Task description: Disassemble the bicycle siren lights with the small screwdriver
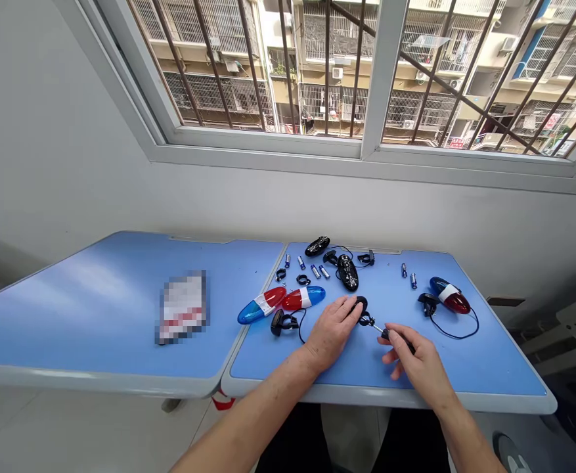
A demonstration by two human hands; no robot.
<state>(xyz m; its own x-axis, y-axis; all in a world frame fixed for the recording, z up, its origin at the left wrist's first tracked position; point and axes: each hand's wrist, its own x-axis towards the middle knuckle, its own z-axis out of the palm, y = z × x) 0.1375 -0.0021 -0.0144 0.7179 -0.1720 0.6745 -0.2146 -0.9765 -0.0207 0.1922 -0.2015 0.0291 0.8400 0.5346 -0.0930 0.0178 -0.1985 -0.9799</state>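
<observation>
My right hand point(418, 368) is closed around the black handle of a screwdriver point(385, 334). Its metal shaft points left, and its tip meets a small black ring clamp point(367, 319). My left hand point(334, 328) presses a black rounded part point(361, 303) to the table beside that clamp, and the fingers partly cover it. To the left of this hand lie two red and blue light covers, one point(263, 305) touching the other point(305, 297). Below them sits a black switch with a clamp and cable point(284, 322).
Black shiny bases point(347, 272) with cables lie behind my hands, near several batteries point(316, 271) and loose ring clamps point(303, 280). A blue and red light point(450, 295) with a cabled switch is at the right. A blurred packet point(183, 307) lies on the left table point(71, 315).
</observation>
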